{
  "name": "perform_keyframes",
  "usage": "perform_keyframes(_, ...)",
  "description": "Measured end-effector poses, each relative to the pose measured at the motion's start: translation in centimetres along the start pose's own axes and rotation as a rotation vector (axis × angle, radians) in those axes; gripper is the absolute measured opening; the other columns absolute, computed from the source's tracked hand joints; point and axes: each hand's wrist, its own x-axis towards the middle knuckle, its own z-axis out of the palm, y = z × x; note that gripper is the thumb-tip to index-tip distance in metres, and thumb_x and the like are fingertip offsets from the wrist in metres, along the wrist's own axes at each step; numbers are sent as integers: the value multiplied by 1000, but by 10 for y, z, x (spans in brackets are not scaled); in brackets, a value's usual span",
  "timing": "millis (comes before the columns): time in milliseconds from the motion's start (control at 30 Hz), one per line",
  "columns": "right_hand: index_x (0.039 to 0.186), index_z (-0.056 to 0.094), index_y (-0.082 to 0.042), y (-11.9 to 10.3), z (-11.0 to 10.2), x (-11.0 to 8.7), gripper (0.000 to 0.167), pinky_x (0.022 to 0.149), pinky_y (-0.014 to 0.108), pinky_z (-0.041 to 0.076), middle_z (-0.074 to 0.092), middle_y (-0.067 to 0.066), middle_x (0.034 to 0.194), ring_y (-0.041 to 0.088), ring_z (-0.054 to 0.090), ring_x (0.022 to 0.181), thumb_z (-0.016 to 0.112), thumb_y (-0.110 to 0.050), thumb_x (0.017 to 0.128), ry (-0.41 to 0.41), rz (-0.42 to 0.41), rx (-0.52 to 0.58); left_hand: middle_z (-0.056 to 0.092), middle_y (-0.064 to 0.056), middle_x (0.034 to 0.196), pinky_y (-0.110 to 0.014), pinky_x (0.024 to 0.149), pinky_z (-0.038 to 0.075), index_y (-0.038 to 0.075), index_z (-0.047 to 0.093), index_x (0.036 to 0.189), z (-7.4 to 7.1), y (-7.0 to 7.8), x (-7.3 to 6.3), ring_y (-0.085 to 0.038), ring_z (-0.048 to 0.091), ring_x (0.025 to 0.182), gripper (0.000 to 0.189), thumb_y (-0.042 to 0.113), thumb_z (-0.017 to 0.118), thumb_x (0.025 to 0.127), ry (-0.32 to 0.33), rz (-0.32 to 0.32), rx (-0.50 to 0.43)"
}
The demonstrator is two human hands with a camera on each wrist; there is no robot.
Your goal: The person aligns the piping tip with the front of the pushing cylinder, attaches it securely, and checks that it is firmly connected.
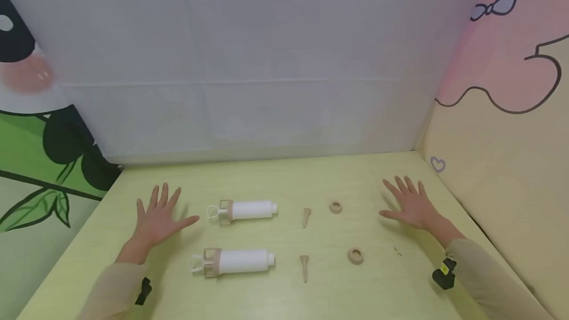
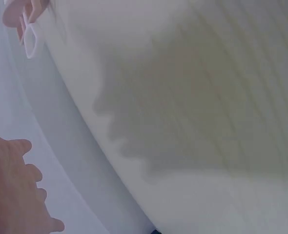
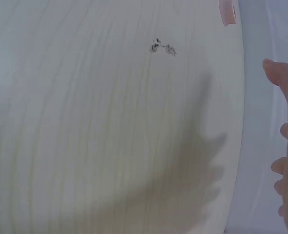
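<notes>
In the head view, my left hand (image 1: 157,223) is spread flat with fingers apart, holding nothing. Just to its right lie two white cylinders with beige flanged collars and white ring handles, like large syringes: a far one (image 1: 252,210) and a near one (image 1: 244,261). My right hand (image 1: 411,207) is likewise spread, away from any object. Between the hands are two small beige funnel-topped pins, one far (image 1: 306,217) and one near (image 1: 304,268). Two beige rings, one far (image 1: 335,206) and one near (image 1: 355,256), sit nearest the right hand.
The pale yellow table (image 1: 329,300) meets a white sheet-like backdrop (image 1: 266,112) at the back. Painted walls stand at left (image 1: 26,137) and right (image 1: 511,162). A small dark mark (image 1: 397,251) shows on the tabletop below the right hand.
</notes>
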Motion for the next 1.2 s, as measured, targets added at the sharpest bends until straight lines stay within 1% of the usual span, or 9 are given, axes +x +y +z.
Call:
perform_keyframes(167,142,26,-7,-2,0,4,86,100,64,4,20,30,143,49,13,130,55,-58,80,-11,-24,-2,-5,-25,148,-66,96,-11,3,17,144,-5,17,7,-39,-13,134,98,66,51,77,-3,36,-16)
perform_keyframes(267,142,28,-7,-3,1,6,86,101,63,6,24,29,142,48,17,129,58,-57,78,10,-48,11,-3,-23,149,-65,98,-10,4,18,145,-7,28,11,-38,-10,135,98,66,52,77,-3,67,-24)
perform_keyframes(400,141,30,-7,-7,2,9,86,101,62,10,29,28,140,46,22,128,61,-55,76,32,-89,69,2,-21,149,-63,100,-8,6,19,145,-9,46,17,-38,-6,136,97,65,53,76,-5,128,-7)
perform_keyframes(533,140,31,-6,-15,3,14,87,102,61,13,31,26,140,44,24,128,63,-55,76,21,-118,122,6,-20,149,-60,103,-3,7,21,145,-11,67,22,-37,-2,136,94,63,54,77,-14,196,5)
perform_keyframes(700,140,33,-6,-28,2,20,87,102,58,18,34,23,139,41,29,127,65,-53,74,22,-152,179,5,-17,150,-55,106,-1,10,19,145,-11,95,32,-35,-1,137,93,64,52,78,-48,245,9)
perform_keyframes(767,140,33,-6,-32,3,23,87,101,56,21,36,22,139,40,31,126,66,-53,74,27,-162,196,5,-18,150,-54,107,2,9,19,145,-10,107,38,-36,1,137,94,64,53,77,-56,272,9)
perform_keyframes(933,140,33,-9,-42,5,34,86,100,53,26,37,14,140,36,34,126,65,-55,75,9,-179,232,7,-18,150,-51,105,19,8,20,145,-3,136,51,-34,6,137,93,61,56,77,-89,330,-55)
perform_keyframes(1067,140,34,-10,-52,6,42,84,100,52,28,38,12,140,34,34,127,65,-53,75,-22,-186,262,7,-14,151,-50,102,28,10,19,145,1,157,59,-30,7,138,93,61,57,77,-142,345,-105)
perform_keyframes(1200,139,35,-10,-60,7,48,81,100,51,29,39,12,139,33,35,126,66,-50,76,-45,-192,268,8,-12,151,-50,101,29,11,18,146,1,173,64,-28,9,138,93,62,56,78,-203,343,-117)
